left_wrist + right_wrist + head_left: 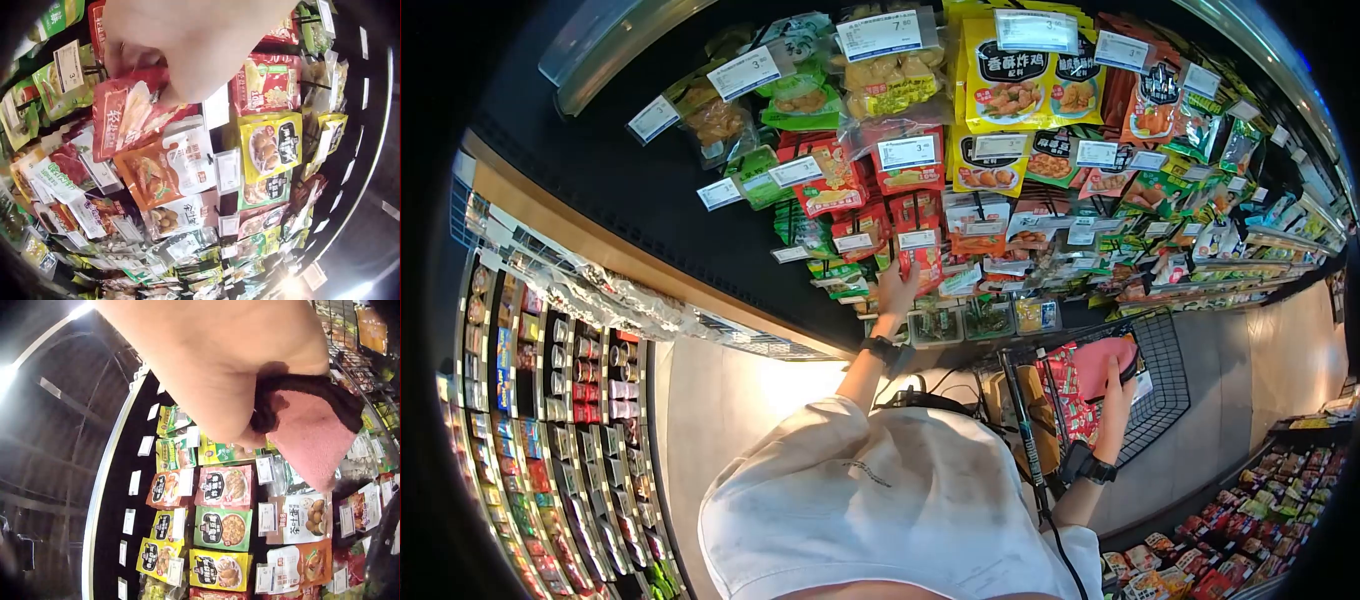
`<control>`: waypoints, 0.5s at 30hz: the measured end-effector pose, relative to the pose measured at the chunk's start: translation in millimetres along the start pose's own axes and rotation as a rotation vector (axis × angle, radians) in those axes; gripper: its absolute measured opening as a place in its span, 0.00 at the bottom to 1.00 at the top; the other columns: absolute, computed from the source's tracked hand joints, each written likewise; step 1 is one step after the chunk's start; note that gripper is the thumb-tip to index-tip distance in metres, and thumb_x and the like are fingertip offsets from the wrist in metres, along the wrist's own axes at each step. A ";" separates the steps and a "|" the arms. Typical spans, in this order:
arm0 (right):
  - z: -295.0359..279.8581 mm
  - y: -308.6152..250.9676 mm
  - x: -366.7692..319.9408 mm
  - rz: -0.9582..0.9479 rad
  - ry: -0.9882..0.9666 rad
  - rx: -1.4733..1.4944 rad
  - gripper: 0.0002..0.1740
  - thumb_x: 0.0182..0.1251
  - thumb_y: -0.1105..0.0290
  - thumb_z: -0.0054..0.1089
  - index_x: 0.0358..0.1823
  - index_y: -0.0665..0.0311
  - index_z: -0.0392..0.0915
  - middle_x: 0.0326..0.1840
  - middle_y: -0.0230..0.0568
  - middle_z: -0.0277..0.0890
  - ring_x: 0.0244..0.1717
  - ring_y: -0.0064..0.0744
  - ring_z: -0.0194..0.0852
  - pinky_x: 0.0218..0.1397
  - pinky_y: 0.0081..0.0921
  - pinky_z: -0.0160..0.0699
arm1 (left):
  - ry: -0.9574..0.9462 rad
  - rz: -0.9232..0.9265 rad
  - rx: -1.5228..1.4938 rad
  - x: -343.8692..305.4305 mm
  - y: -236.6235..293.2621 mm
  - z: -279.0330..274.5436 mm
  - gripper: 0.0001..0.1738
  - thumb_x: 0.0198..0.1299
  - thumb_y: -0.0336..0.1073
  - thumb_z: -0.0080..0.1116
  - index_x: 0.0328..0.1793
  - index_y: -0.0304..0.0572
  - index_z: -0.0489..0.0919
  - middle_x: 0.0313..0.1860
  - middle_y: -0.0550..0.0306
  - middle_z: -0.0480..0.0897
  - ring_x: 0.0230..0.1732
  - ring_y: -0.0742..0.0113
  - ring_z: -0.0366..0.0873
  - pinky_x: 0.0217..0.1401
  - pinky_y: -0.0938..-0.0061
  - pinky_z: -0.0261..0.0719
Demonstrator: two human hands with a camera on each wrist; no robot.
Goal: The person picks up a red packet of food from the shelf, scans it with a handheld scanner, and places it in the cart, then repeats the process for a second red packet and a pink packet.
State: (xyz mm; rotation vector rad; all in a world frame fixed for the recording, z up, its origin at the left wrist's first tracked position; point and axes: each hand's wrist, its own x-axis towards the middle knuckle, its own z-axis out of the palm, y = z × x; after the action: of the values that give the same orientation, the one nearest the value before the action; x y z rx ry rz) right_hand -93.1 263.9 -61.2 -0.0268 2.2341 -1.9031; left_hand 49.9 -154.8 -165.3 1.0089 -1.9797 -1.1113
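Note:
The left hand [896, 290] reaches to the lower part of a rack of hanging packets. In the left wrist view, that hand [181, 50] pinches a red packet [115, 115] between thumb and fingers. Over the shopping cart, the right hand [1113, 405] grips a pink cloth item with a black edge [1103, 368]. In the right wrist view, the right hand [231, 369] has its fingers curled round the black edge of the pink item [312, 437], its fingertips partly hidden.
A black wire cart [1165, 390] stands at the right, with a red patterned bag [1068, 395] inside. Shelves of packaged goods [550, 400] line the left, and more packets [1250, 520] lie at the lower right. Price tags [880, 32] stick out from the rack.

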 end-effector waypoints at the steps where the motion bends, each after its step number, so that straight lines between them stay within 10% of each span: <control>1: 10.8 -13.8 -2.1 -0.019 -0.015 -0.031 0.32 0.75 0.58 0.59 0.71 0.73 0.66 0.67 0.42 0.72 0.66 0.32 0.68 0.69 0.27 0.64 | -0.008 0.014 -0.105 -5.2 7.1 3.2 0.17 0.69 0.46 0.58 0.47 0.37 0.81 0.36 0.49 0.86 0.36 0.60 0.83 0.41 0.65 0.76; 8: 56.2 -0.3 4.7 0.010 -0.251 -0.098 0.23 0.77 0.52 0.54 0.47 0.70 0.78 0.34 0.29 0.74 0.33 0.22 0.67 0.37 0.24 0.67 | -0.318 -0.514 -0.754 -43.0 18.6 2.0 0.16 0.68 0.35 0.58 0.57 0.34 0.78 0.49 0.56 0.84 0.49 0.68 0.81 0.54 0.72 0.76; 12: 98.9 -24.2 -8.6 -0.149 -0.407 -0.182 0.25 0.79 0.52 0.49 0.46 0.73 0.79 0.30 0.42 0.78 0.34 0.31 0.75 0.40 0.32 0.74 | -0.395 -0.448 -0.688 -67.5 93.9 -2.7 0.18 0.70 0.34 0.56 0.63 0.35 0.75 0.55 0.54 0.83 0.53 0.67 0.80 0.59 0.72 0.76; 15: 129.8 -29.5 -25.7 -0.183 -0.596 -0.031 0.25 0.81 0.55 0.44 0.58 0.73 0.73 0.50 0.46 0.78 0.49 0.34 0.74 0.55 0.35 0.73 | -0.467 -0.187 -0.574 -79.0 153.7 -2.5 0.21 0.71 0.38 0.55 0.66 0.37 0.74 0.60 0.51 0.81 0.56 0.63 0.79 0.61 0.70 0.75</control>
State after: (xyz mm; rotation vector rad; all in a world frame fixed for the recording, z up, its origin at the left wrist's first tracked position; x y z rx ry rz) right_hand -49.7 136.2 -47.7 -0.7242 1.8919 -1.6481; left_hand 43.9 -35.3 -40.8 0.6687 -1.7356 -2.0194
